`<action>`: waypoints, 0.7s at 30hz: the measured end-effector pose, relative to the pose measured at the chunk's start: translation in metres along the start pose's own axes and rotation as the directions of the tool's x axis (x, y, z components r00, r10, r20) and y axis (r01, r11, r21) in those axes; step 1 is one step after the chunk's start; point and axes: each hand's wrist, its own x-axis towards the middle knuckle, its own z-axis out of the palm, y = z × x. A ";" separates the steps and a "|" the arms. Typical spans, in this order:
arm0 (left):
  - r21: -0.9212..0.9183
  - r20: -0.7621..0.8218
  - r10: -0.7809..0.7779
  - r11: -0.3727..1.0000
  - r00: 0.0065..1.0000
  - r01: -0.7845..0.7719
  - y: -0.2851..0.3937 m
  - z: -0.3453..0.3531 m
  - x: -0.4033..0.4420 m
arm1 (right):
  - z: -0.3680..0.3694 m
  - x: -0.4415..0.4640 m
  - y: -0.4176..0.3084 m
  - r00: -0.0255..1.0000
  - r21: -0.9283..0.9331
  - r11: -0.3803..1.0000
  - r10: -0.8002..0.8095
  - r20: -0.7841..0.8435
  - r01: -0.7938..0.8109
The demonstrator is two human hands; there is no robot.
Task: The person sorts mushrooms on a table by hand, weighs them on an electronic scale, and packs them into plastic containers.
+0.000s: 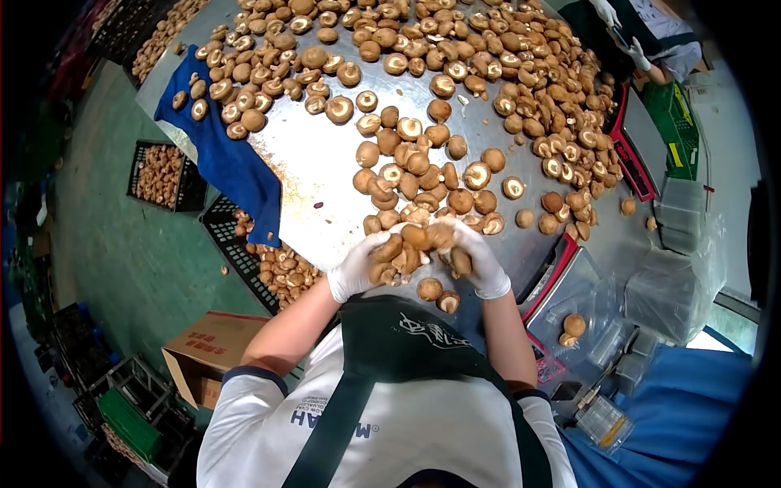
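Both my hands wear white gloves and are close together at the near edge of the metal table (305,175). My left hand (355,267) is curled around several brown shiitake mushrooms (397,254). In my right hand (478,259) more shiitake mushrooms (457,259) are gripped, slightly blurred. Just beyond my hands a loose cluster of mushrooms (419,163) lies on the metal, some caps up and some gills up. Two single mushrooms (429,289) rest close to my apron, between my forearms.
A large mushroom heap (521,65) covers the far side. Blue cloth (215,154) drapes over the left edge, above a black crate (232,244) of mushrooms. At right are a red-rimmed scale (561,276), clear plastic trays (679,215) and a green crate (671,122). A co-worker's gloved hand (639,55) shows top right.
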 end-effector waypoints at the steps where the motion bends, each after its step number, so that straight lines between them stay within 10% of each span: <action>1: 0.080 -0.011 -0.003 0.997 1.000 0.003 0.001 0.006 -0.003 | 0.010 -0.002 -0.007 0.999 -0.206 0.979 0.002 -0.048 -0.011; 2: 0.111 -0.356 0.013 0.993 0.934 0.028 -0.005 0.017 -0.006 | 0.001 0.000 0.002 0.997 -0.238 0.968 0.071 -0.019 -0.074; 9: -0.117 -0.155 -0.028 0.993 0.988 0.010 -0.011 -0.023 -0.029 | 0.003 0.020 -0.049 0.941 -0.594 0.766 0.335 0.045 -0.244; 10: -0.118 -0.138 0.002 0.993 0.990 -0.018 -0.010 -0.025 -0.031 | -0.007 0.037 -0.048 0.980 -0.685 0.722 0.045 0.195 0.103; 12: -0.117 -0.106 0.065 0.990 0.992 -0.077 -0.008 -0.033 -0.035 | -0.040 0.058 -0.061 0.992 -0.839 0.529 0.059 -0.112 -0.126; 14: -0.063 -0.077 0.111 0.991 0.991 -0.116 -0.002 -0.034 -0.038 | -0.046 0.080 -0.076 0.930 -0.965 0.100 -0.258 -0.260 -0.242; 17: -0.011 -0.348 0.115 0.992 0.930 -0.127 0.000 -0.030 -0.037 | -0.015 0.112 -0.084 0.893 -0.979 0.078 -0.401 -0.203 -0.188; 21: 0.062 -0.139 0.147 0.988 0.979 -0.139 0.009 -0.041 -0.034 | 0.004 0.130 -0.025 0.941 -0.994 -0.066 -0.331 -0.062 -0.089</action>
